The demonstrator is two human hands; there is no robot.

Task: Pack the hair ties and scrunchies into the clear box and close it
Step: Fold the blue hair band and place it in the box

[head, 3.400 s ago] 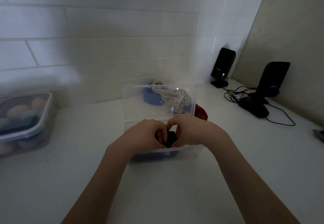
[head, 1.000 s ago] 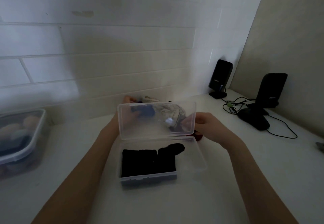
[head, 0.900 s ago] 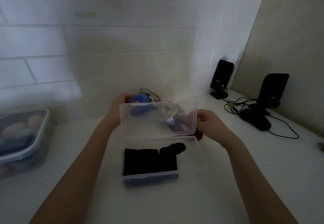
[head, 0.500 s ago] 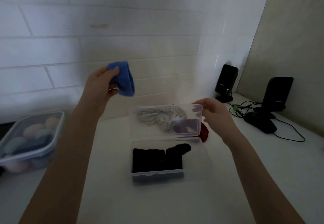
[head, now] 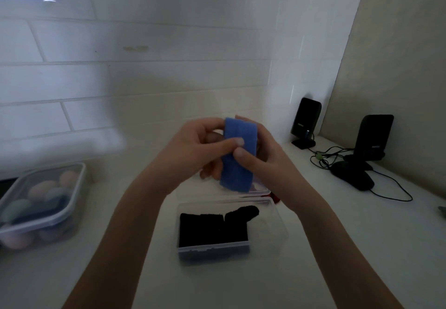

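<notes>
A blue hair tie [head: 237, 163] hangs flat and upright above the open clear box [head: 277, 224]. My left hand [head: 193, 149] pinches it from the left with the thumb across its front. My right hand [head: 263, 154] grips it from the right, thumb on its middle. Black hair ties [head: 212, 229] fill the left part of the box; the right part holds nothing. The raised lid [head: 261, 191] is mostly hidden behind my hands. A red scrunchie [head: 275, 198] peeks out to the right of the box.
A lidded plastic tub [head: 41, 202] of pastel sponges stands at the left on the white counter. Two black speakers [head: 306, 121] [head: 372, 139], a black mouse [head: 352, 175] and cables lie at the back right. A tiled wall rises close behind.
My left hand lifted the blue hair tie from behind the lid, raised it, then brought it over the box. My right hand let go of the lid and took hold of the tie.
</notes>
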